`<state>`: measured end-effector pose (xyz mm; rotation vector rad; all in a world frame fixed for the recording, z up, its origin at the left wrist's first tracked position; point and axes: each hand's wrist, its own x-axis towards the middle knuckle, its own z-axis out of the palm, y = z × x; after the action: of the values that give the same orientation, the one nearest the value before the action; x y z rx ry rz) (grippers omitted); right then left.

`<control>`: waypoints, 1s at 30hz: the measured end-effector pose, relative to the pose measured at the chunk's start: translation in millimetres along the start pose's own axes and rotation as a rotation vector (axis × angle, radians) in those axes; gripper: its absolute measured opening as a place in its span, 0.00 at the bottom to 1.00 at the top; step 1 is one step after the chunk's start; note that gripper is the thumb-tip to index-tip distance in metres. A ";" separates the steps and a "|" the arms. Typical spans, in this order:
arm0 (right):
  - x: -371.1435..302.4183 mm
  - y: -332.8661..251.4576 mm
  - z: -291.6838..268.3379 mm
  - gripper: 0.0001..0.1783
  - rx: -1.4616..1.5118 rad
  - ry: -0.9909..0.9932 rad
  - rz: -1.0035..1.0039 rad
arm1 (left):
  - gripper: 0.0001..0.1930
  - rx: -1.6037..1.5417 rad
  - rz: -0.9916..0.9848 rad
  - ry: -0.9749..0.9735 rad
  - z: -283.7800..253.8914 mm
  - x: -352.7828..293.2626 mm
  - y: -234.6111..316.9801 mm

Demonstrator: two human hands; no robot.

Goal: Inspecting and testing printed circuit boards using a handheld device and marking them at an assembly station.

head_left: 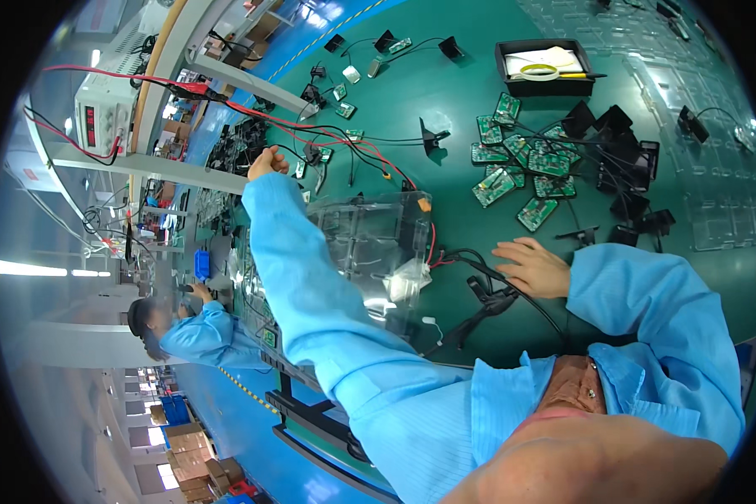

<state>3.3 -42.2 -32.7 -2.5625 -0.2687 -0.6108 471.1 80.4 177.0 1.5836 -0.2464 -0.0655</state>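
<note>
My left hand (267,162) reaches out at the far left of the bench, fingers curled together. What they grip is too small to make out; a thin black cable and a small dark part (312,154) lie beside the fingertips. My right hand (536,267) rests palm down on the green mat (470,223), its fingers stretched out and nothing in them. Next to it are a thick black cable (525,296) and a black clamp-like tool (485,304). Several green circuit boards (551,160) with black cables are heaped beyond the right hand.
A clear plastic tray (370,235) lies below my left forearm. A black box (544,91) holds a yellow tape roll (539,73). Clear trays (722,202) line the right side. Red and black leads run from a power supply (102,118). Another person (206,332) works at left.
</note>
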 end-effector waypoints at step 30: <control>15.5 0.3 -13.5 0.19 0.014 -0.153 0.144 | 0.21 1.670 0.303 -0.419 72.5 46.7 -200.9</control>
<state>12.0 -48.2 -15.1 -2.5912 -0.1378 -0.3593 525.7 1.9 -19.5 3.1516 -1.0487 0.0802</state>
